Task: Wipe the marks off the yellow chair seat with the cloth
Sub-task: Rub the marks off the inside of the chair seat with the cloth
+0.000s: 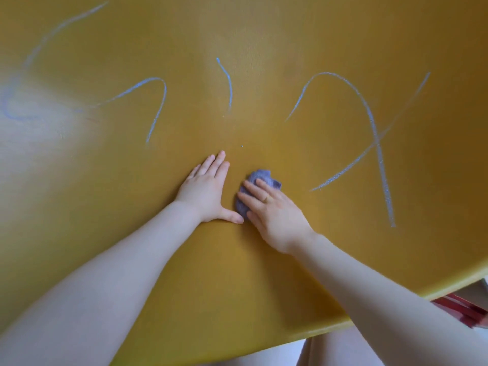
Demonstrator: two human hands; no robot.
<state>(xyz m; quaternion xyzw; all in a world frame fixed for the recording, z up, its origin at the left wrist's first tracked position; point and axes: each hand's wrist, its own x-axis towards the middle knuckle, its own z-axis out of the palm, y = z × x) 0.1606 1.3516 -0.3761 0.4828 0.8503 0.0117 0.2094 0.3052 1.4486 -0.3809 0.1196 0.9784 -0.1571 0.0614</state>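
Head view: I see blue marks (375, 133) on the yellow seat (132, 207).
Left hand (204, 192): flat, fingers straight, holding nothing.
Right hand (274, 215): straight fingers pressing the cloth (260, 178).

head view, close above yellow seat (264, 35), facing forward-down

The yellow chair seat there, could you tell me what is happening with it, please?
A person is cleaning chalk-like blue marks off the yellow chair seat. The right hand presses a crumpled purple cloth onto the seat with straight fingers, while the left hand lies flat beside it, thumb close to the cloth. Several marks are not yet wiped: a crossed loop to the right, a short stroke ahead, and a hook and a long curve to the left.
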